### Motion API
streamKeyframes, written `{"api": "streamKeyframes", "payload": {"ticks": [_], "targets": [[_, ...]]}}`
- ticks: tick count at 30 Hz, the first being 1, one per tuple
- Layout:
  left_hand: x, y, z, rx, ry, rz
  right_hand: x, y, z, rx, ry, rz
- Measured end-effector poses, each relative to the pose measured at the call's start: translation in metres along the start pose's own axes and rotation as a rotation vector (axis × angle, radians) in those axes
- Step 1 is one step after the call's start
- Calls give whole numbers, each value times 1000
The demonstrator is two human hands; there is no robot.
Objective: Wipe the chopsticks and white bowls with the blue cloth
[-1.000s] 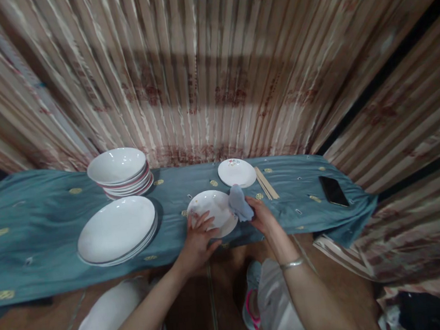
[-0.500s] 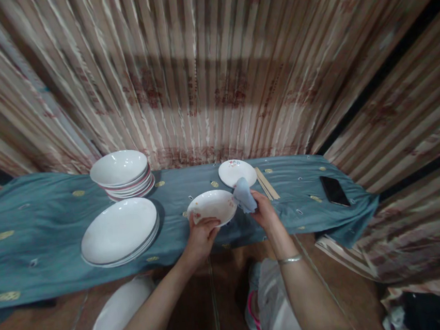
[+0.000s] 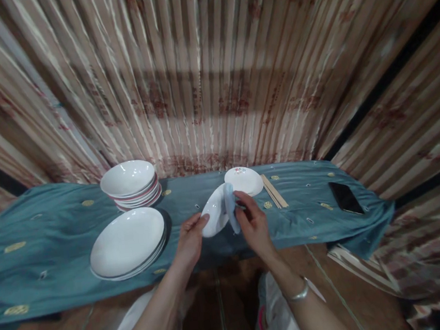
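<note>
A white plate is tilted steeply above the near edge of the table. Its left rim is gripped by my left hand, thumb on the face that shows. My right hand pinches a light blue cloth folded over the plate's right edge; the cloth hides that part of the rim. Just behind lies a second white plate with a small flower print, flat on the blue-green tablecloth.
Left of my hands stand a stack of large white plates and, behind it, stacked white bowls. Wooden chopsticks lie right of the flowered plate, and a black phone lies further right. A pleated curtain hangs behind the table.
The plate has turned from nearly flat to steeply tilted. My left hand has shifted to its left rim, and my right hand has brought the cloth onto its right edge.
</note>
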State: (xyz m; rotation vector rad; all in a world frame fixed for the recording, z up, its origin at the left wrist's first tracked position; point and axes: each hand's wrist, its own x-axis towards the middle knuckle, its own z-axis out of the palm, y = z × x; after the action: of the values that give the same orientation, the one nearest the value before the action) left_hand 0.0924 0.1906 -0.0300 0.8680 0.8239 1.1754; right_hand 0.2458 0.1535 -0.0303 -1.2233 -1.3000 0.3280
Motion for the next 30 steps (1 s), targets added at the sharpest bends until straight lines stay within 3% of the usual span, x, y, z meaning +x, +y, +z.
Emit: {"api": "streamKeyframes", "payload": {"ticks": [4, 7, 14, 26, 30], "targets": [[-4, -2, 6, -142, -20, -67, -11, -19, 14, -446, -141, -372], [-3, -7, 5, -185, 4, -80, -11, -17, 25, -649, -198, -444], [-1, -6, 4, -249, 10, -70, 1, -4, 31, -627, -214, -373], [0, -5, -2, -231, 23, -100, 23, 31, 30, -343, -42, -261], [2, -7, -8, -238, 45, -108, 25, 43, 28, -243, 10, -127]]}}
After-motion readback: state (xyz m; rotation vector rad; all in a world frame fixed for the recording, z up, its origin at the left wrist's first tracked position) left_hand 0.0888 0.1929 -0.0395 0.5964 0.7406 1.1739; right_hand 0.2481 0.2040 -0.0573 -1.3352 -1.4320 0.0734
